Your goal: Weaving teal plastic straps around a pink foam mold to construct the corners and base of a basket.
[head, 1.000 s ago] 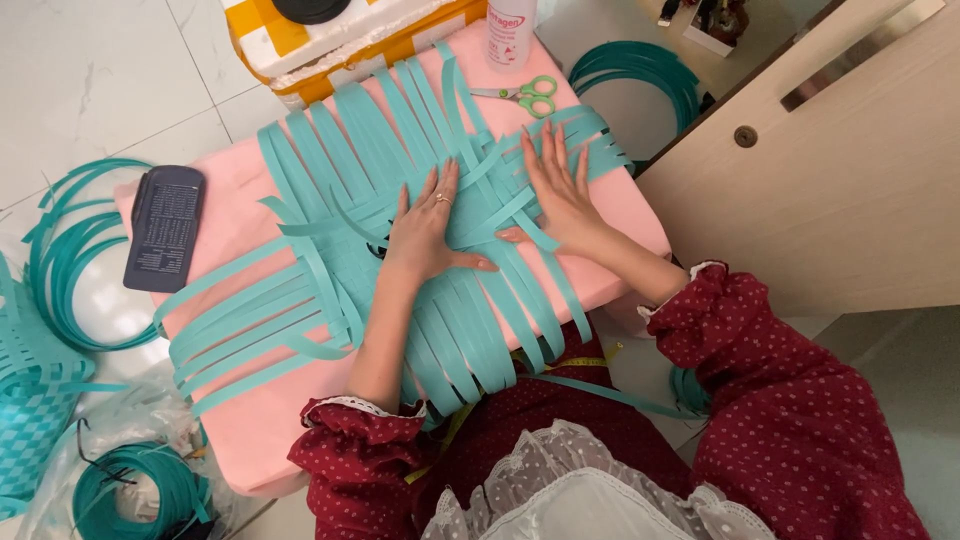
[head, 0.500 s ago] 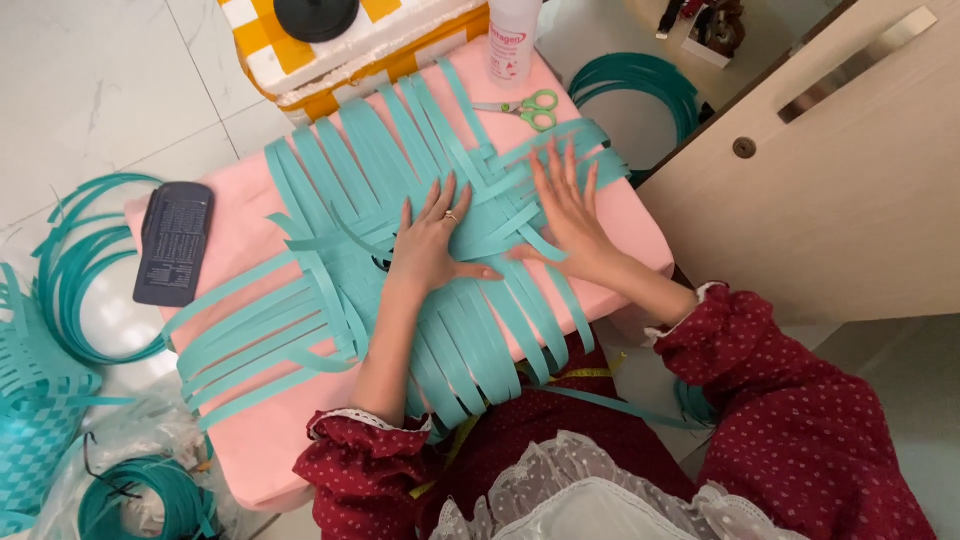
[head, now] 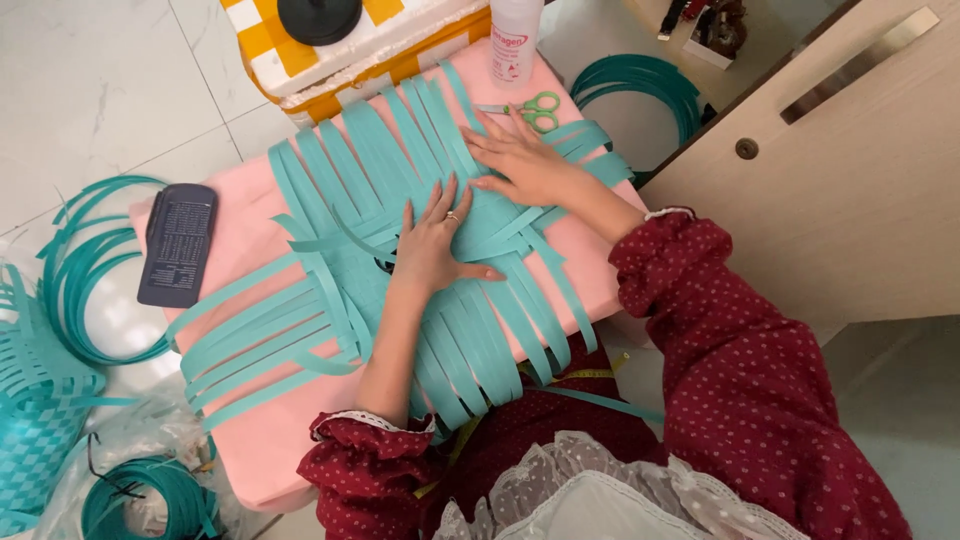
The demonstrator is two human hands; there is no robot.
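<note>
Compared with half a second ago, the right hand is now lying farther up the woven mat of teal strips, closer to the green-handled scissors, while the left hand is staying pressed on the mat's middle much as before. Both hands are lying flat with fingers spread, gripping nothing, and they are a little apart from each other. The mat is sitting on the pink surface, its loose strip ends fanning out over the near and left edges. At the far edge of the surface a white bottle is standing just beside the scissors. A dark calculator is resting on the left part of the surface. On the floor at the near left, a clear plastic bag is holding a coil of teal strip, and a part-woven teal basket is sitting just beside it. Another coil of strips is lying on the floor at the far right.
</note>
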